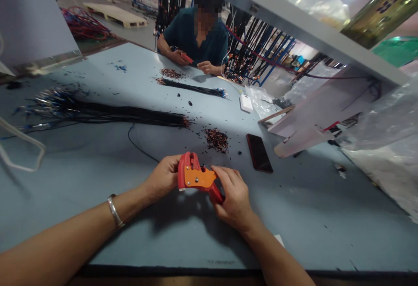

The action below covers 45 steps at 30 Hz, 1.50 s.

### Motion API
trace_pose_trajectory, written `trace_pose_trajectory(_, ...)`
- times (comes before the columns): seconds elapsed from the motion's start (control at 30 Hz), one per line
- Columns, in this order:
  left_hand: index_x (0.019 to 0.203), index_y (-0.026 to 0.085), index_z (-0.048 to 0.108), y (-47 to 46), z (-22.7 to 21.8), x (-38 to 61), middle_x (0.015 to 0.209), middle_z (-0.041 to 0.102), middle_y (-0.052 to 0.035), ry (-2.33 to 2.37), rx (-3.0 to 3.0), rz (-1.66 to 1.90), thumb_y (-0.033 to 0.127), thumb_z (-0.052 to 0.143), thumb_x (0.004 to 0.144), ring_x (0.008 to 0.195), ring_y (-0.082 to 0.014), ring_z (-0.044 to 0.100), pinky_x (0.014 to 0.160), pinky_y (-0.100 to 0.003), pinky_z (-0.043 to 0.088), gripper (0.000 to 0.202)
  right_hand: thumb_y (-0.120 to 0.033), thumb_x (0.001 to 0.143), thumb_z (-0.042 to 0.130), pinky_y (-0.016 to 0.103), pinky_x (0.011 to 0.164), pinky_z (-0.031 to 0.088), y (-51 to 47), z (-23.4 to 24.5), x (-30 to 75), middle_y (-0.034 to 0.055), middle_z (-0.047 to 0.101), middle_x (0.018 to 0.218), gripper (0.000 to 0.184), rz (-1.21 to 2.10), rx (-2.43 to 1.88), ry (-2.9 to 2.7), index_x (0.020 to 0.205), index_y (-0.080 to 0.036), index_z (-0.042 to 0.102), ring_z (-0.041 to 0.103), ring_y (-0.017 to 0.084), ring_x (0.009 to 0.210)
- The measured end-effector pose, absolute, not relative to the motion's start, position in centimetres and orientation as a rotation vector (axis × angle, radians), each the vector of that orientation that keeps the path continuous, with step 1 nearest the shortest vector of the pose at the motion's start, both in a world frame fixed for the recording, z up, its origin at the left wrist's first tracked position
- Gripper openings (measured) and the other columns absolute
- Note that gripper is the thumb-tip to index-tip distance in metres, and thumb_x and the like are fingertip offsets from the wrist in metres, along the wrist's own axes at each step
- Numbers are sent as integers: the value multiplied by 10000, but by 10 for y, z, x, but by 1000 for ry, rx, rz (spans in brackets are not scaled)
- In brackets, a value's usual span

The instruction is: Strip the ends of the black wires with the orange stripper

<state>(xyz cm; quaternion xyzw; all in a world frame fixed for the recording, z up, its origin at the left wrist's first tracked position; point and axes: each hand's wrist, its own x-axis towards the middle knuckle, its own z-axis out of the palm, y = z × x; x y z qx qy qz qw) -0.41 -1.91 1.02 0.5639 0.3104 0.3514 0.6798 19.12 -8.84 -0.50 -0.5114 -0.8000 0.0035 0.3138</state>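
My right hand [235, 194] is wrapped round the handles of a red and orange wire stripper [197, 177], held above the front of the table. The tool's jaw end points left, towards my left hand [165, 175]. My left fingers are pinched beside the jaw, and a thin black wire [140, 148] runs from the table up into them. The wire's end is hidden by the hand and tool. Beyond my hands lies a thick bundle of black wires [127, 115] with shiny, blue-tipped ends at the left. A heap of short wire scraps [217, 140] is just past the stripper.
A phone [259, 153] lies to the right. Across the table [156, 242] a co-worker [196, 33] holds a red tool near a smaller wire bundle [192, 87]. A white box [246, 103] and plastic bags [385, 146] are at the right, under a slanting shelf frame [303, 27].
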Motion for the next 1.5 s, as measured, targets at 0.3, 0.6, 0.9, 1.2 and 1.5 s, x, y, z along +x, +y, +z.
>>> trace_pose_trajectory(0.3, 808, 152, 727, -19, 13, -2, 825, 751, -26, 693, 1326, 794, 256, 701, 697, 765, -177, 683, 749, -273, 540, 155, -219, 697, 540, 444, 821, 458, -86, -6, 191, 170, 625, 1077, 515, 12, -1369, -2112, 1199, -109, 507, 578, 300, 951)
trace_pose_trajectory(0.6, 842, 122, 721, -19, 11, -3, 866, 737, -62, 739, 1409, 766, 300, 687, 718, 796, -194, 658, 757, -279, 508, 219, -214, 727, 499, 354, 651, 443, -83, -10, 191, 112, 657, 828, 305, -106, -1427, -2167, 1017, -130, 546, 579, 242, 693)
trace_pose_trajectory(0.9, 861, 126, 694, -19, 1, -4, 881, 704, -93, 635, 1342, 789, 542, 675, 706, 810, -209, 622, 769, -305, 482, 444, -228, 811, 469, 290, 567, 387, -82, -12, 190, 65, 659, 718, 134, -149, -1429, -2150, 898, -173, 556, 560, 190, 575)
trace_pose_trajectory(1.2, 625, 146, 562, -19, 3, -2, 613, 560, -4, 731, 1411, 795, 570, 622, 727, 595, -127, 478, 577, -230, 398, 440, -229, 817, 467, 268, 515, 373, -81, -13, 189, 46, 622, 637, 118, -88, -1418, -2121, 838, -167, 565, 556, 181, 530)
trace_pose_trajectory(1.5, 762, 154, 640, -12, 11, -5, 651, 587, 6, 996, 1717, 852, 404, 540, 811, 620, -129, 501, 609, -222, 411, 274, -316, 812, 555, 252, 595, 440, -87, 11, 192, -6, 572, 701, 172, 842, -1428, -1625, 912, -177, 569, 537, 147, 608)
